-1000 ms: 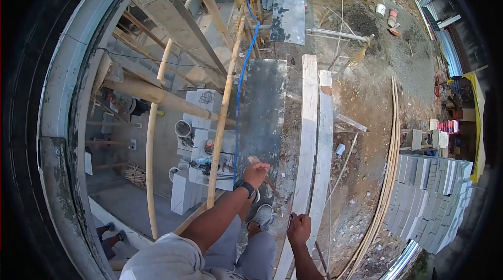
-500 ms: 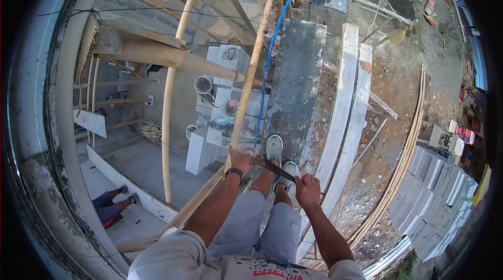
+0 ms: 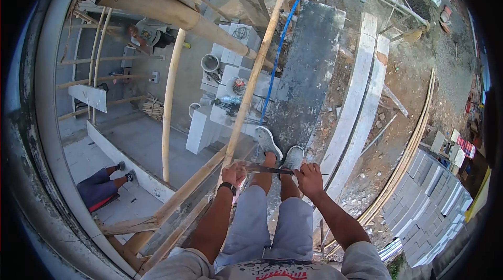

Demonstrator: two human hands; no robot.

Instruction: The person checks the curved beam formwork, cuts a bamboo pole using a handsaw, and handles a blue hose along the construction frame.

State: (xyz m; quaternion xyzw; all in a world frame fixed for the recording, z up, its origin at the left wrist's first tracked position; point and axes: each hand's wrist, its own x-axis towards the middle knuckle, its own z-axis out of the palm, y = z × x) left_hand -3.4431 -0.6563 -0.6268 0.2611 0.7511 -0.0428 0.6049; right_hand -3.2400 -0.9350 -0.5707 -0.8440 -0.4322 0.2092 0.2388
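In front of my thighs, both hands are on a long, narrow dark blade [image 3: 262,168], held nearly level. My left hand [image 3: 234,173], with a dark watch at the wrist, is closed round its left end; any handle there is hidden. My right hand [image 3: 309,178] has its fingers wrapped over the other end, and a thin dark tip sticks out beyond them. Whether the blade has teeth is too small to tell. A bamboo pole [image 3: 251,86] runs upward just beyond my left hand. My shoes [image 3: 268,143] stand below the blade.
A dark, worn plank [image 3: 309,65] lies ahead of my feet, with a blue hose [image 3: 282,44] along it. Pale beams [image 3: 356,96] run on the right. Lower down at left are white blocks [image 3: 201,130], a bucket [image 3: 210,62] and two other people, a shirt [image 3: 146,32] and legs [image 3: 102,183] showing.
The blade has turned nearer to level. My left hand has shifted slightly down and left. My left shoe has moved left, and the view has swung, showing another person at upper left.
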